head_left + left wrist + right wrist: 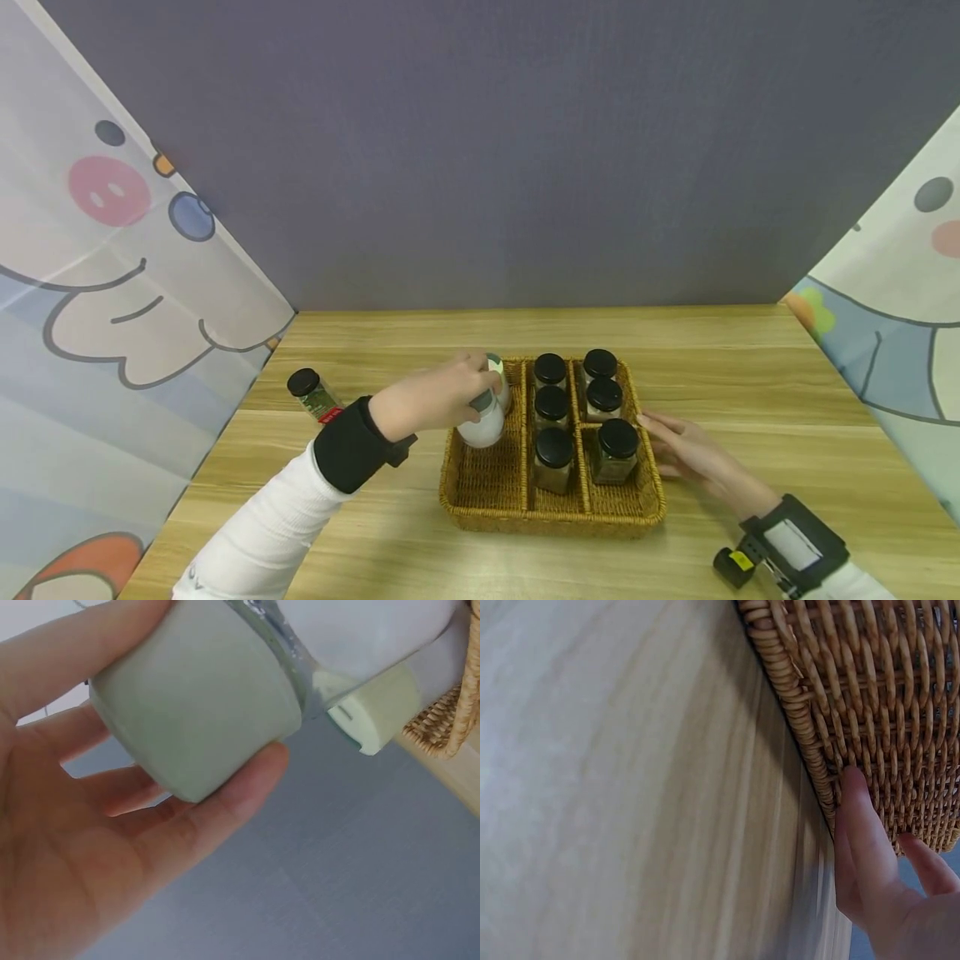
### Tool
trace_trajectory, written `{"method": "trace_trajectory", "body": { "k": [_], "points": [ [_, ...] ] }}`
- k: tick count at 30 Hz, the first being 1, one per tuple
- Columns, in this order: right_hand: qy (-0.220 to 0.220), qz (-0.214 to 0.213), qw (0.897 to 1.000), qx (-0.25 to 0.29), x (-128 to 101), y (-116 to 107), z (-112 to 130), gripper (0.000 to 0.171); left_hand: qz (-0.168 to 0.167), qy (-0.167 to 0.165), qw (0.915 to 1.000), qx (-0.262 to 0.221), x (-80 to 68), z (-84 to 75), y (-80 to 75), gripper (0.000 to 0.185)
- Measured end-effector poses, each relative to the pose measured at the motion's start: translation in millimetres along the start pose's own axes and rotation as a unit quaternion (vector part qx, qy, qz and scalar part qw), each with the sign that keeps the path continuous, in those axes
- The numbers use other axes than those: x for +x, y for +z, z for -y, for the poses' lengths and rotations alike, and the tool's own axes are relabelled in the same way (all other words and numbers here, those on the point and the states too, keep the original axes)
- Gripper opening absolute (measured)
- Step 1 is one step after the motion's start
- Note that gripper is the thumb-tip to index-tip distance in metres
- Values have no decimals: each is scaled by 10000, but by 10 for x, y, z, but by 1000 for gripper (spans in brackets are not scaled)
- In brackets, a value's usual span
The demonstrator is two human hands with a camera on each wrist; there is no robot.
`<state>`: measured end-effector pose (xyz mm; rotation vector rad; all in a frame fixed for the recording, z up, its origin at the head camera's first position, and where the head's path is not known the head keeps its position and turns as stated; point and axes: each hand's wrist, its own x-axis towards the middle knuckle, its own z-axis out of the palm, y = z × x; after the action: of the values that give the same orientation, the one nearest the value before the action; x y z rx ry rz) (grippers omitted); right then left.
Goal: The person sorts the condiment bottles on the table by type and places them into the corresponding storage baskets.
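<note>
My left hand [450, 392] pinches the pale green lid of a seasoning jar [482, 427] with white contents. It holds this jar over the left compartment of a woven basket [555, 525]; whether the jar's base touches the bottom, I cannot tell. Just behind stands a second green-lidded jar [498, 385], whose pale lid also shows in the left wrist view. With fingers extended, my right hand [693, 454] touches the basket's right outer wall, and the right wrist view shows its fingertips against the wicker [885, 705].
Several black-lidded jars [553, 448] stand in the middle and right compartments. Left of the basket, another black-lidded jar [315, 395] with green contents is on the wooden table [390, 533]. A grey panel [525, 167] rises at the back, with printed cartoon sheets [112, 275] at the sides.
</note>
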<state>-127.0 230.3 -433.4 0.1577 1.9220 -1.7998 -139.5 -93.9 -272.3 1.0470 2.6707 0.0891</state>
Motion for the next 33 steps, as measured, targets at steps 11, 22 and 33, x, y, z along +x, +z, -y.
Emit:
{"method": "trace_trajectory", "body": {
  "k": [11, 22, 33],
  "points": [
    [17, -36, 10000, -91, -7, 4, 5, 74, 30, 107, 9998, 156, 73, 39, 137, 32],
    [-19, 18, 10000, -5, -6, 11, 13, 74, 32, 180, 9995, 239, 146, 84, 264, 32],
    [-51, 0, 10000, -2, -8, 7, 13, 73, 102, 122, 9997, 203, 192, 102, 341, 33]
  ]
}}
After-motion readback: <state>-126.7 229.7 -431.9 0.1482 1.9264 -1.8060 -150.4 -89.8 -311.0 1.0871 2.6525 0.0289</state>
